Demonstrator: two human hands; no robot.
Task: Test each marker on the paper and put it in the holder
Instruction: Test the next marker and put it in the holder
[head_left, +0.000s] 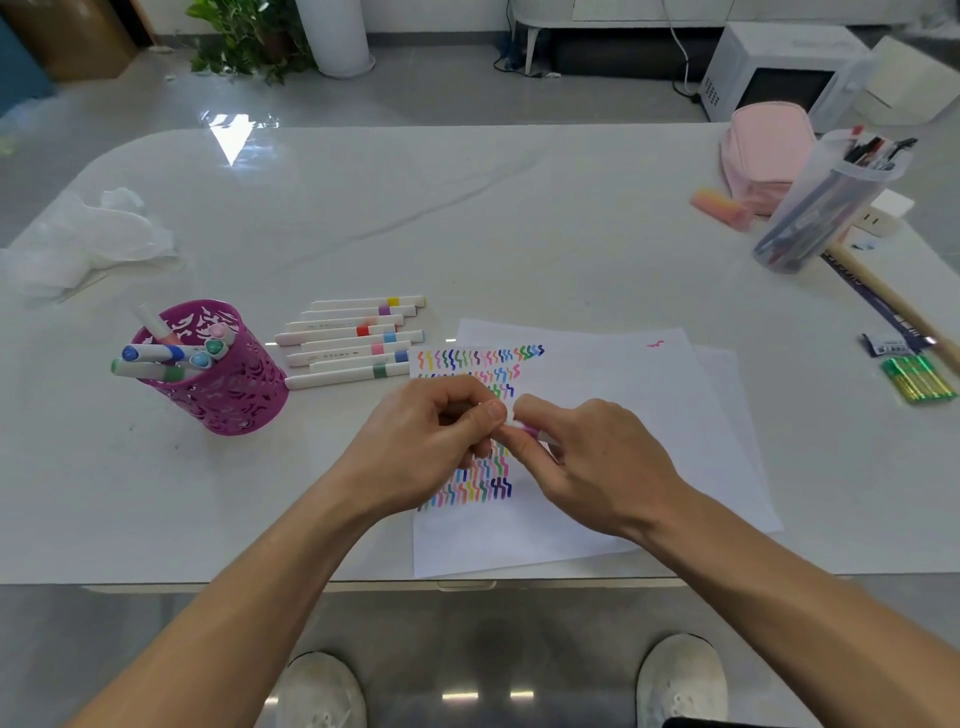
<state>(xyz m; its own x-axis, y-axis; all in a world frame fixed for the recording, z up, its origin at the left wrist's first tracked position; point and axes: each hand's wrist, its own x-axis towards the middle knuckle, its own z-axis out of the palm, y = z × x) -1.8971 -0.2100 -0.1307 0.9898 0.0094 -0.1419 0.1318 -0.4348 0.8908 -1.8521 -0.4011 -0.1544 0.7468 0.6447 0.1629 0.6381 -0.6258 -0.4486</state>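
Mid-frame, over the scribbled paper (623, 364), the right hand (597, 462) pinches a pink-banded marker (530, 430) in its fingers. The left hand (431, 441) curls thumb and fingers on the marker's end. A row of markers (353, 340) lies on the desk (467, 218) beside the purple holder (234, 395), centre-left.

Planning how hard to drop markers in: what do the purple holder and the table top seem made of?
Holder: looks like thin metal painted magenta, going by the cut-out pattern through its wall; plastic is possible. Table top: polished white stone or a lookalike, given faint grey veins and a sharp bright reflection.
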